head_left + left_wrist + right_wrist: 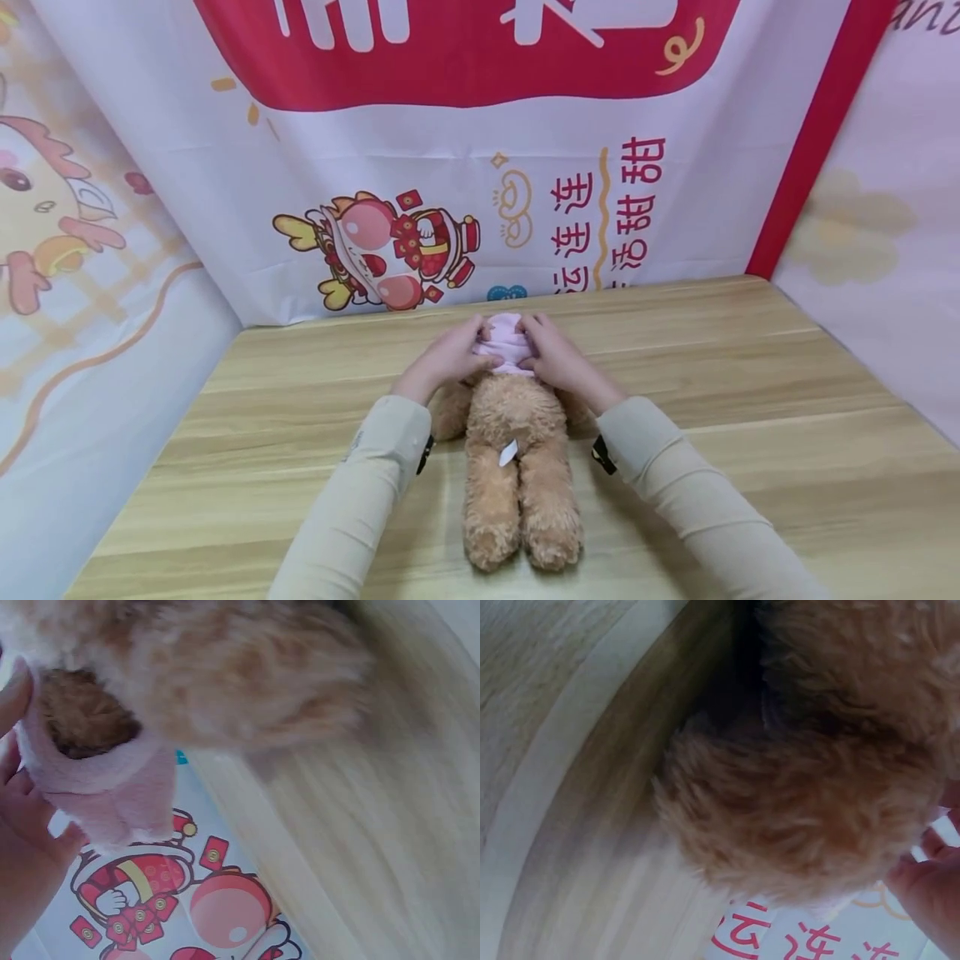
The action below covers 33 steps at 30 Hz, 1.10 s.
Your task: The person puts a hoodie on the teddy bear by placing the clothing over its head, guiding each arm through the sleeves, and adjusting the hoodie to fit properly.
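Observation:
A brown plush bear (517,408) lies on the table with its legs toward me and a small white tag (508,452) between them. A soft pink cloth cap (506,340) covers its head. My left hand (455,354) grips the cap's left side, thumb near the lower edge. On the other side, my right hand (555,354) holds the cap the same way. In the left wrist view, darker fur shows through an opening in the pink cloth (112,806). The bear's furry arm (802,810) hides much of the right hand's grip in the right wrist view.
The wood-grain table (315,400) runs back to a white and red printed cloth backdrop (420,142) just beyond the bear's head. Printed panels stand at the left (97,250) and right (877,250) sides.

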Each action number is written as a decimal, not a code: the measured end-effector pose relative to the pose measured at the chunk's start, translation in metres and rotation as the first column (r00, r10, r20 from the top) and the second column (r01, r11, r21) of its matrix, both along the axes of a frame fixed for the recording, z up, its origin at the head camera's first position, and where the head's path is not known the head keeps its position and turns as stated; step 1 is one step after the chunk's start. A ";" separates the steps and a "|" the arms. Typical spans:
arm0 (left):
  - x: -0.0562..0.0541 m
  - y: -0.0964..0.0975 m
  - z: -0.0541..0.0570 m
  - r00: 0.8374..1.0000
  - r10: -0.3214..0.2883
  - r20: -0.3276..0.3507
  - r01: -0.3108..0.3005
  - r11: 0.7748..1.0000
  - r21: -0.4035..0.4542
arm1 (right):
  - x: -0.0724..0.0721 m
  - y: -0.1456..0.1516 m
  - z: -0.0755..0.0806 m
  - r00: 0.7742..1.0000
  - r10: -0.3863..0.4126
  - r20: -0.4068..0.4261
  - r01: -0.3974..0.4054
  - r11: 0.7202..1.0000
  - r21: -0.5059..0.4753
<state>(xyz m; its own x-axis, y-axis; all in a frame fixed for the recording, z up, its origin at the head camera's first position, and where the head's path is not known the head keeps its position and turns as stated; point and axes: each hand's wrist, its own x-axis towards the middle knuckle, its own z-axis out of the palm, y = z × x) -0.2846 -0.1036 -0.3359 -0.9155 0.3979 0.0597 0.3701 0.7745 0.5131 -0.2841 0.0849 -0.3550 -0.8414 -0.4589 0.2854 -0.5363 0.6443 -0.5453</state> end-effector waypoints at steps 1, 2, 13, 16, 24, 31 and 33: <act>0.001 0.000 -0.002 1.000 0.004 -0.026 -0.005 1.000 -0.011 | 0.000 0.000 -0.001 1.000 0.001 -0.020 -0.001 1.000 -0.003; 0.001 0.000 -0.004 0.998 0.007 -0.061 -0.008 1.000 -0.024 | -0.001 -0.001 -0.001 0.999 0.002 -0.039 -0.002 1.000 -0.007; 0.009 0.008 -0.016 0.945 0.079 -0.317 -0.109 0.991 -0.078 | 0.000 0.002 -0.005 0.997 -0.047 -0.068 0.043 0.997 -0.065; 0.012 0.010 -0.017 0.926 0.079 -0.368 -0.130 0.985 -0.117 | 0.001 0.003 -0.005 0.996 -0.044 -0.073 0.041 0.998 -0.037; 0.018 0.013 -0.019 0.879 0.077 -0.471 -0.165 0.975 -0.150 | 0.005 0.005 -0.005 0.988 -0.003 -0.157 -0.002 0.999 -0.032; 0.018 0.014 -0.019 0.904 0.049 -0.424 -0.126 0.979 -0.157 | 0.005 0.002 -0.008 0.982 0.044 -0.183 -0.048 0.999 -0.019; 0.018 0.014 -0.018 0.907 0.039 -0.420 -0.120 0.978 -0.169 | 0.005 0.002 -0.008 0.984 0.044 -0.174 -0.049 0.999 -0.020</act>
<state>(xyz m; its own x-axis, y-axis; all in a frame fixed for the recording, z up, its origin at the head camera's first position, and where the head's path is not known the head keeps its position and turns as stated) -0.2661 -0.0893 -0.3540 -0.8539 0.3660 0.3700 0.4499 0.8765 0.1712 -0.2792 0.0872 -0.3629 -0.7563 -0.4875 0.4364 -0.6530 0.6041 -0.4568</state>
